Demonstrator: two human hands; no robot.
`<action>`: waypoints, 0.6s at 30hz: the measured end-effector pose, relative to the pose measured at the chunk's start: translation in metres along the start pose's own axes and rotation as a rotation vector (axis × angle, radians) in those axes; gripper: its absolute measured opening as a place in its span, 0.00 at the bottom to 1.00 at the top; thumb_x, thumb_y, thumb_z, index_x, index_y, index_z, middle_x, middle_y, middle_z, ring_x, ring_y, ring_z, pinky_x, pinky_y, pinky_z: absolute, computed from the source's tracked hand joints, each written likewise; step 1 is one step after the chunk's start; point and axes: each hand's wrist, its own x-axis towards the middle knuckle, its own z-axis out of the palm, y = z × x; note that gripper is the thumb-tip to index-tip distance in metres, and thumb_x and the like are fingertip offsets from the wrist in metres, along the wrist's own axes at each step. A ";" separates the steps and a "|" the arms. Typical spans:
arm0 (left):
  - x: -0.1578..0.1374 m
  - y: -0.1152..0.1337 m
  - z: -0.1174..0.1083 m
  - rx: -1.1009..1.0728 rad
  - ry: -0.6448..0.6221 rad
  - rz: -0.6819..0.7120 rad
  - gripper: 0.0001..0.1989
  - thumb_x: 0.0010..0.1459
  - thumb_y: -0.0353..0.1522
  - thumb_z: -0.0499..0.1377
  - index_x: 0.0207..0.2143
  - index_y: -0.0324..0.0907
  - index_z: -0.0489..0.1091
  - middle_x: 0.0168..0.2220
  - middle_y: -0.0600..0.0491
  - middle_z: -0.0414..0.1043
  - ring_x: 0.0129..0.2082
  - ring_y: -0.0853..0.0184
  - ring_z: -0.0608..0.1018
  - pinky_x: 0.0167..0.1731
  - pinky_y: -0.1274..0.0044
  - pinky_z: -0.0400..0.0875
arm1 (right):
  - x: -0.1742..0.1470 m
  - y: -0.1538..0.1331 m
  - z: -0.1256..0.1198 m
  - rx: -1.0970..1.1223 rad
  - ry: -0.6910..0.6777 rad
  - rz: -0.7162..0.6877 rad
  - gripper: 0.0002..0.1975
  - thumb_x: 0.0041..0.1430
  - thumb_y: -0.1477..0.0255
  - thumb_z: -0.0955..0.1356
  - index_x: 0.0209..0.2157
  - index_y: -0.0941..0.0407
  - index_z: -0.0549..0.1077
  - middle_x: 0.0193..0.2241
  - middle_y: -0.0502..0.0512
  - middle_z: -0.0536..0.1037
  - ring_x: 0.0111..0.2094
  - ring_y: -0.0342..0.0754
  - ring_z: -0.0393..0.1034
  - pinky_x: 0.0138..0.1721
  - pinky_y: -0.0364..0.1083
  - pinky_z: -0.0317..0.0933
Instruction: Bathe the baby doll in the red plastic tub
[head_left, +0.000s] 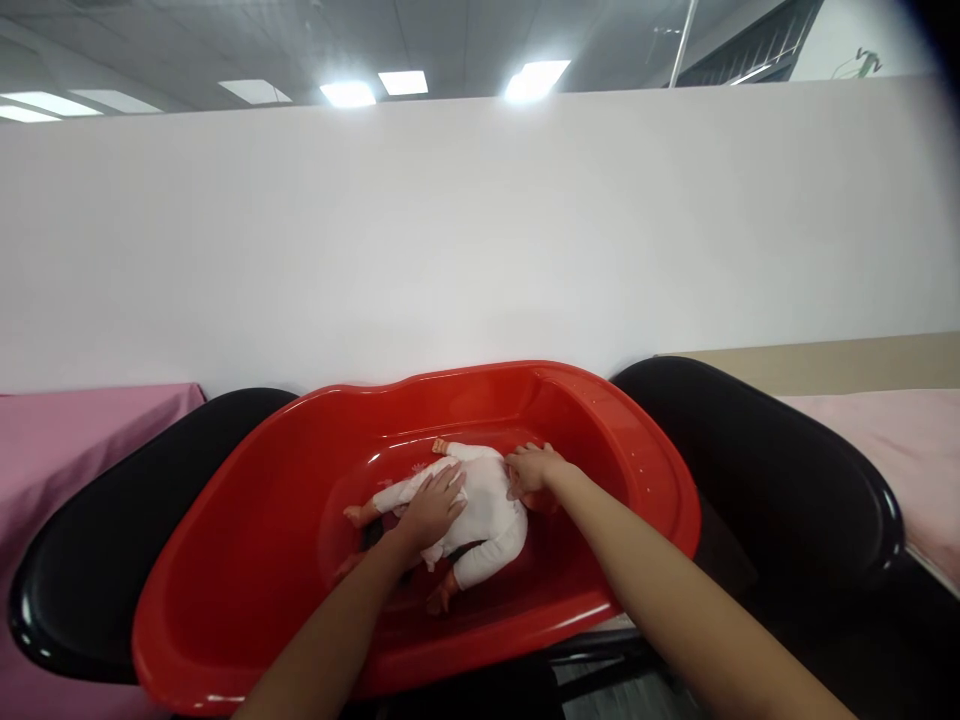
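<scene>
Bright ceiling panels (405, 85) overhead, glare on the red tub (247, 520), corners vignetted.

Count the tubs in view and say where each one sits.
3: the red tub in the middle, holding the doll; a black tub left of it; another black tub right of it. None seems hidden.

A red tub (645, 450) sits on a black tub (787, 460), and a doll (480, 505) lies inside the red one.

A white partition wall (480, 230) stands under lit ceiling panels (349, 93), with pink-covered tables (45, 440) either side.
</scene>
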 end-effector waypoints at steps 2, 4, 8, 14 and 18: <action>0.000 0.001 0.008 0.056 -0.034 -0.030 0.31 0.71 0.40 0.46 0.72 0.36 0.57 0.74 0.40 0.50 0.74 0.52 0.55 0.72 0.57 0.48 | 0.001 0.000 0.000 -0.002 0.001 0.000 0.37 0.51 0.51 0.75 0.60 0.51 0.72 0.64 0.66 0.68 0.68 0.69 0.56 0.64 0.71 0.48; 0.000 -0.005 0.012 0.097 -0.014 -0.081 0.30 0.72 0.38 0.43 0.71 0.36 0.57 0.74 0.39 0.52 0.74 0.52 0.56 0.72 0.56 0.49 | 0.002 0.001 0.001 0.002 0.005 0.004 0.37 0.51 0.51 0.74 0.60 0.50 0.71 0.64 0.66 0.69 0.68 0.69 0.56 0.64 0.71 0.48; -0.004 -0.026 0.014 0.156 0.020 -0.154 0.29 0.73 0.34 0.40 0.69 0.27 0.58 0.72 0.34 0.55 0.73 0.52 0.58 0.72 0.60 0.51 | 0.003 0.002 0.003 0.014 0.013 0.005 0.35 0.51 0.50 0.74 0.57 0.50 0.73 0.62 0.65 0.70 0.67 0.69 0.56 0.64 0.70 0.49; -0.018 -0.047 0.007 0.215 0.036 -0.315 0.28 0.72 0.31 0.41 0.67 0.28 0.62 0.69 0.33 0.61 0.69 0.48 0.64 0.69 0.60 0.56 | 0.003 0.002 0.003 0.009 0.009 -0.001 0.34 0.51 0.50 0.74 0.56 0.50 0.73 0.62 0.64 0.70 0.66 0.68 0.57 0.63 0.68 0.51; -0.024 -0.054 0.003 0.255 0.039 -0.451 0.25 0.71 0.29 0.42 0.64 0.30 0.65 0.67 0.35 0.64 0.66 0.49 0.68 0.66 0.60 0.60 | 0.003 0.002 0.002 0.010 0.002 0.012 0.33 0.51 0.50 0.74 0.56 0.50 0.73 0.62 0.63 0.70 0.67 0.68 0.57 0.64 0.68 0.50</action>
